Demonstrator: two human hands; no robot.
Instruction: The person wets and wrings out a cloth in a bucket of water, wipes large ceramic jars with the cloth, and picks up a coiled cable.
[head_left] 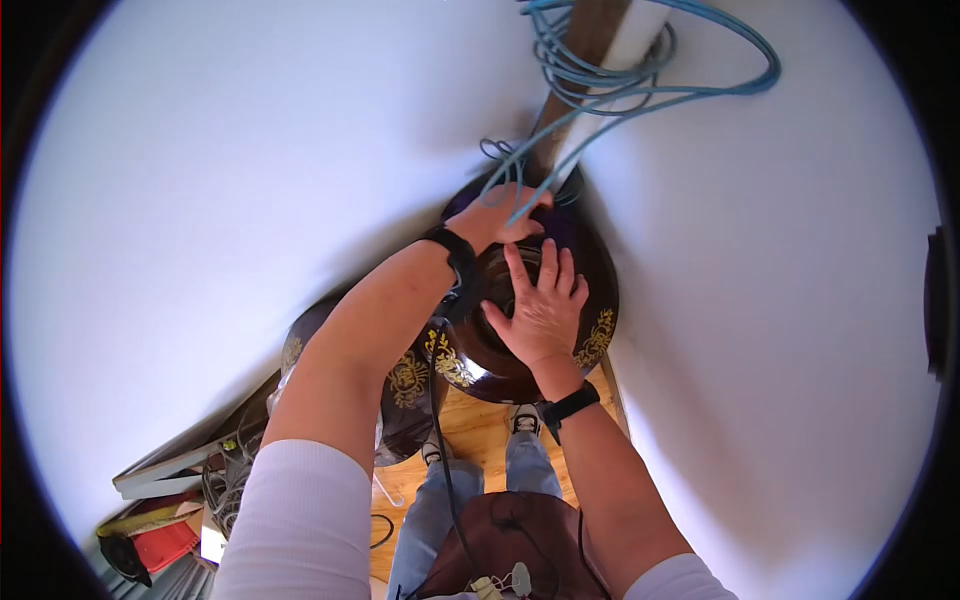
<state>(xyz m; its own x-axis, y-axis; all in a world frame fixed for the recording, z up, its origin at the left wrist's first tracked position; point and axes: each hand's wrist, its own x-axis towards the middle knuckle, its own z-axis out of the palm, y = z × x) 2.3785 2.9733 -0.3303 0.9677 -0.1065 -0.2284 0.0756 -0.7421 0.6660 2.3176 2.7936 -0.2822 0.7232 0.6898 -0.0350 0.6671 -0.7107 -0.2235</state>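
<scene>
A dark brown, glossy round vessel [478, 372] with gold floral decoration stands in the corner between two white walls. My right hand [541, 312] lies over its round top, fingers spread and holding nothing. Just beyond it, my left hand [503, 216] reaches to the far side of the vessel, near hanging blue cables [600, 97]. The left fingers are bent, and what they hold, if anything, is hidden. Black bands circle both wrists.
A second dark vessel [408, 380] with gold decoration stands at the left. Coiled grey cables [228, 480] and a red item [166, 546] lie at the lower left. A dark and white post [590, 50] rises in the corner.
</scene>
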